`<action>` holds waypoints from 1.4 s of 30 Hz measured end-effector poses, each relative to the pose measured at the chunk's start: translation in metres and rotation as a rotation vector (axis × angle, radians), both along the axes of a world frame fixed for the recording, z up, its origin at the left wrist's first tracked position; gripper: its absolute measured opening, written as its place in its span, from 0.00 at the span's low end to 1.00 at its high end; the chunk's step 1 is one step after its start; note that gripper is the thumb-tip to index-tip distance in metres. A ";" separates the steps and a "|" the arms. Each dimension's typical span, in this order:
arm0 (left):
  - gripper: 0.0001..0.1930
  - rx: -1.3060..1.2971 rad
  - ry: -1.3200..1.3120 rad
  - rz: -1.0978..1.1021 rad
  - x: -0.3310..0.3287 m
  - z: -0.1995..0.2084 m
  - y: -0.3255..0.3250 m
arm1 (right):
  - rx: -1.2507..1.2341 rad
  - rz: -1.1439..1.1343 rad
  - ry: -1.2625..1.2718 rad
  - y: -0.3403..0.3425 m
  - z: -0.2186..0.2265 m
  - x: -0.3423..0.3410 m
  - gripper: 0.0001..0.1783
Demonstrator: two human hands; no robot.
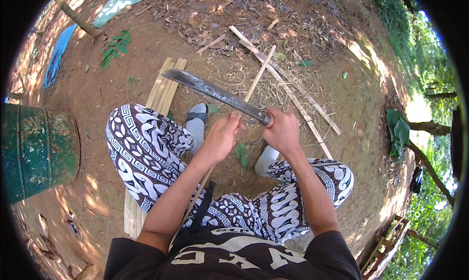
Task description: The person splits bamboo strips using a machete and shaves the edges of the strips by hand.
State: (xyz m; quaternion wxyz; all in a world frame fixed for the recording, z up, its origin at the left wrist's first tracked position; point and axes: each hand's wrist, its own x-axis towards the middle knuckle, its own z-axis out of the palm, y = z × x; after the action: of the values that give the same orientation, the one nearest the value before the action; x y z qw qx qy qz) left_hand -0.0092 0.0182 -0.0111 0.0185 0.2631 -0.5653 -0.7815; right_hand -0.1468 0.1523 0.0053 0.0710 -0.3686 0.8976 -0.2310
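Observation:
My right hand (282,129) is closed round the handle of a machete (210,89). Its dark, worn blade points up and to the left, across the front of me. A thin, pale wooden strip (261,73), perhaps bamboo, passes under the blade close to the handle. My left hand (224,136) is closed on that strip just below the blade. The strip's near part runs back along my left forearm toward my waist. My left fingers are partly hidden from view.
Several flat pale strips (166,92) lie under my left leg. More long strips (293,92) cross on the ground ahead to the right, among curled shavings (234,67). A rusty green drum (41,148) stands at the left. Far left lies a blue bundle (58,55).

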 end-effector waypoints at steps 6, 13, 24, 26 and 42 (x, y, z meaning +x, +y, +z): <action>0.21 -0.147 0.038 -0.074 0.001 -0.016 0.004 | -0.039 0.151 0.169 0.000 0.000 -0.012 0.08; 0.22 -0.302 0.025 -0.074 -0.002 -0.030 0.006 | 0.048 -0.064 0.387 0.010 -0.022 -0.088 0.07; 0.22 -0.289 0.011 -0.070 0.003 -0.019 0.003 | 0.089 0.224 0.330 0.000 -0.003 -0.037 0.05; 0.22 -0.333 -0.001 -0.104 0.008 -0.022 0.009 | 0.054 0.129 0.392 0.015 -0.015 -0.075 0.05; 0.31 0.114 0.057 -0.232 0.003 0.019 -0.017 | -0.250 -0.295 -0.094 0.010 0.017 -0.051 0.11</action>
State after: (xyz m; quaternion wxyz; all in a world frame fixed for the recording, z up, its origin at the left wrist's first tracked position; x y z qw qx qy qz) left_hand -0.0061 0.0010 0.0075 -0.0708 0.1746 -0.5460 -0.8163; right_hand -0.1981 0.1625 0.0224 0.0321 -0.2280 0.9019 -0.3656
